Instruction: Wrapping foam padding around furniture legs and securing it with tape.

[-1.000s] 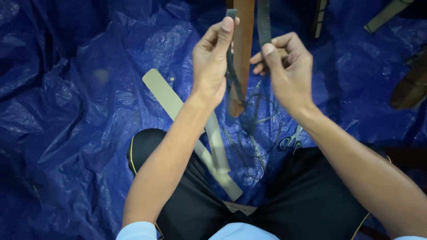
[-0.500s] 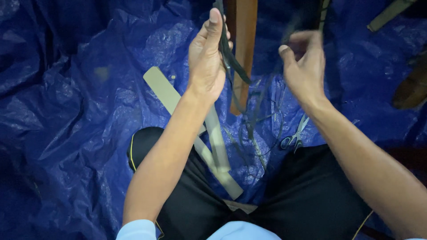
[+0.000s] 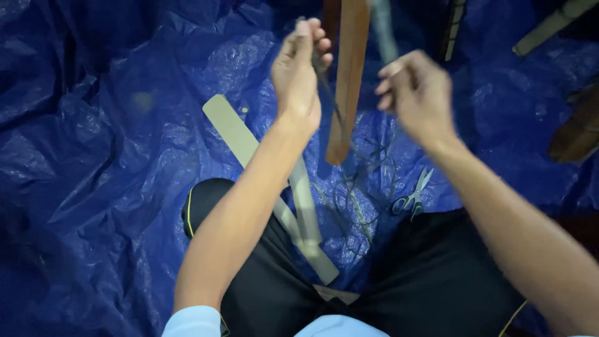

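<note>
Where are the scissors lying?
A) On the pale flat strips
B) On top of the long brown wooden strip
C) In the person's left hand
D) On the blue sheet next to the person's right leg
D: the scissors lie flat on the blue sheet, just beyond the right leg, and neither hand touches them.

The person is wearing a light blue short-sleeved top, whose sleeve edges are showing at the bottom of the view on both arms. The forearms, the left hand [image 3: 298,78] and the right hand [image 3: 417,100] are going bare, with no glove, watch or ring showing. Black shorts [image 3: 430,274] are covering the legs, and thin yellow piping is running along their side seams.
</note>
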